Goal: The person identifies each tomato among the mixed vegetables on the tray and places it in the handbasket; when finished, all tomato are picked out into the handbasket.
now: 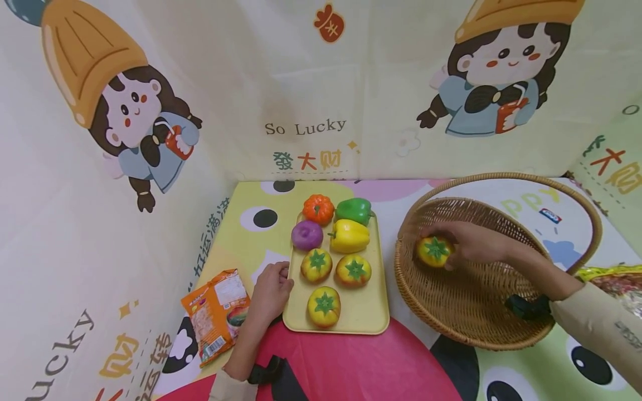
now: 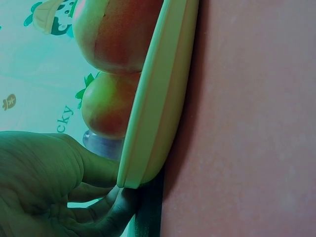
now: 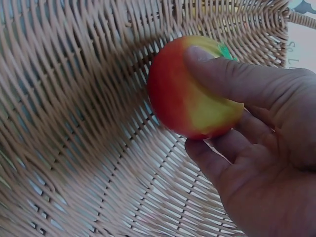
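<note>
Inside the brown wicker basket (image 1: 471, 312), my right hand (image 1: 476, 243) holds a yellow-red toy persimmon (image 1: 432, 252) with a green leafy top. The right wrist view shows the thumb across the fruit's (image 3: 197, 94) side and the fingers under it, against the woven wall. My left hand (image 1: 272, 289) pinches the left rim of a pale yellow tray (image 1: 368, 314), thumb above and fingers below. On the tray lie three similar persimmons (image 1: 324, 306), a purple onion (image 1: 307, 235), an orange pumpkin (image 1: 318, 209), a green bell pepper (image 1: 354, 210) and a yellow bell pepper (image 1: 350, 236).
An orange snack packet (image 1: 218, 314) lies left of the tray, beside my left forearm. The basket's tall handle (image 1: 592, 223) arches over its right side. Another shiny package (image 1: 614, 287) sits at the far right edge. Printed cloth walls (image 1: 301, 72) stand behind and to the left.
</note>
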`<state>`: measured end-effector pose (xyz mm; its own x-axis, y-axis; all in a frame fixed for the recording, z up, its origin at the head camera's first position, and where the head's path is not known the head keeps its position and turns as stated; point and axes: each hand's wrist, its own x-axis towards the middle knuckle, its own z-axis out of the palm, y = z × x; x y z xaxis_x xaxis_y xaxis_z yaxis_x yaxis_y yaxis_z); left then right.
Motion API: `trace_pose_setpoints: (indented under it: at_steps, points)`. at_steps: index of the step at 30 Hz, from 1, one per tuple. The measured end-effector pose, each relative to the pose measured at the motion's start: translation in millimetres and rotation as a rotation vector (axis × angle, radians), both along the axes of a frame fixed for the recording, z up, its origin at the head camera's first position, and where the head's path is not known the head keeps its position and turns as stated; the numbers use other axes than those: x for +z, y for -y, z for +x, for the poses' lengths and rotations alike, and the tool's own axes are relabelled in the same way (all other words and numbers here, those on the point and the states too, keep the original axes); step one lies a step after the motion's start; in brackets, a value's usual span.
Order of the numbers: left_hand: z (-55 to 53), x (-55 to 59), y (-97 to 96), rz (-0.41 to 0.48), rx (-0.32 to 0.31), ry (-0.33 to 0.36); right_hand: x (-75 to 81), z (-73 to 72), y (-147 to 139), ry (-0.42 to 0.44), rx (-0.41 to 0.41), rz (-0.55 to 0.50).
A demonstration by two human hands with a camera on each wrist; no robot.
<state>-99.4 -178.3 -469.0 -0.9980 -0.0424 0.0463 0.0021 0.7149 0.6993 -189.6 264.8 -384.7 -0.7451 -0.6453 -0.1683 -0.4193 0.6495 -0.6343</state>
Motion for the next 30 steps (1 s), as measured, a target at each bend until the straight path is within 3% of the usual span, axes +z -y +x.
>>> trace_pose_setpoints:
  at_steps: [17, 30]
  points:
    - [1.0, 1.2, -1.0, -0.026, 0.003, 0.000, -2.4, 5.0, -2.0, -0.047, 0.058, 0.092]
    - [2.6, 1.4, -0.1, -0.029, -0.002, -0.009, -6.1, 5.8, -2.9, -0.071, 0.071, 0.104]
